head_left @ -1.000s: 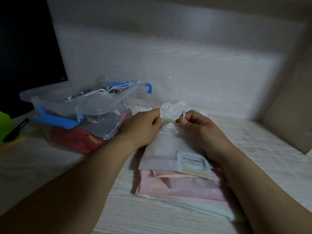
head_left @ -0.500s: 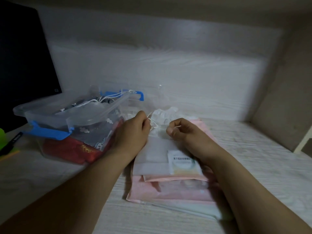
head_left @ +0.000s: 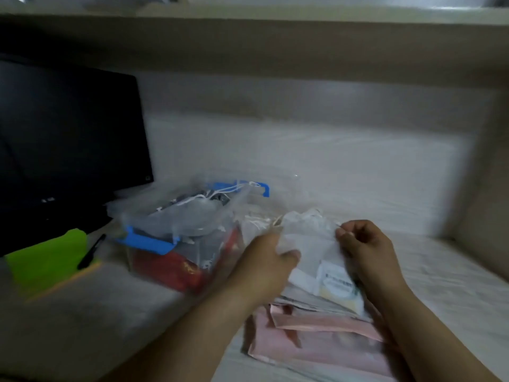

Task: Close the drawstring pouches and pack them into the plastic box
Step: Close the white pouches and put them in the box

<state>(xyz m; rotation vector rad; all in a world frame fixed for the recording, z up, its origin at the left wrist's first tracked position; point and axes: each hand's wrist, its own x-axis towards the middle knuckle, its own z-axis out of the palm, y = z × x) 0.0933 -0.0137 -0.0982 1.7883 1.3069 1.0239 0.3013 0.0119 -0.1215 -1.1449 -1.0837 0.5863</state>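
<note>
Blur softens everything, yet fingers of left hand (head_left: 265,261) and right hand (head_left: 367,250) pinch the white pouch (head_left: 308,239) near its top.

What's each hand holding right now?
Left hand: grips the white pouch.
Right hand: pinches the pouch's top, edge or string; too blurred to tell which.

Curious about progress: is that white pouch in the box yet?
Out. The left hand and right hand hold the white pouch over the pink pouches, beside the plastic box.
</note>
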